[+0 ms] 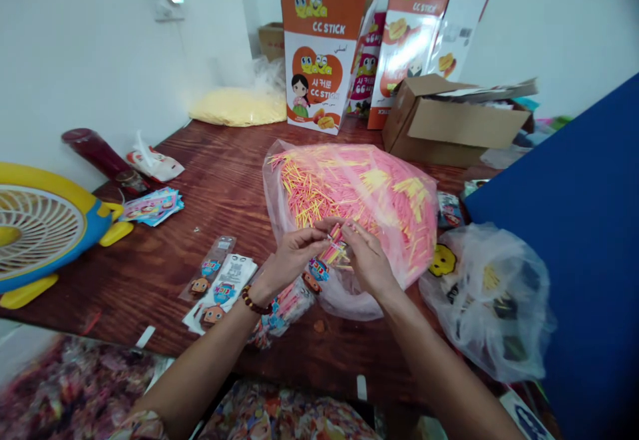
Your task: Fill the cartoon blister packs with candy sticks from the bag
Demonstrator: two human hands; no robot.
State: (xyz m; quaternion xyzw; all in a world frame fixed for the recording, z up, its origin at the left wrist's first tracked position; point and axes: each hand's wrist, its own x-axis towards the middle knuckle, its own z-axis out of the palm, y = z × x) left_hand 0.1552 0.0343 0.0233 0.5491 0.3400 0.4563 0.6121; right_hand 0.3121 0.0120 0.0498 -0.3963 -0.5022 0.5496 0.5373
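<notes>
In the middle of the head view, my left hand (292, 253) and my right hand (370, 260) meet over a small clear printed packet (317, 271). Pink and yellow sticks (333, 248) show at its upper end, between my fingers. Both hands have their fingertips closed on it. Just behind them spreads a large clear bag (272, 187) full of loose pink and yellow sticks. Under my left wrist lie packets with pink sticks inside (287, 305). Flat printed packets (230, 287) rest on the table to the left of that wrist.
A yellow-and-blue fan (44, 227), a dark red bottle (97, 154) and a tissue pack (156, 164) stand left. Printed cartons (319, 60) and an open cardboard box (454, 124) line the back. A knotted plastic bag (494, 293) and a blue panel (574, 207) bound the right.
</notes>
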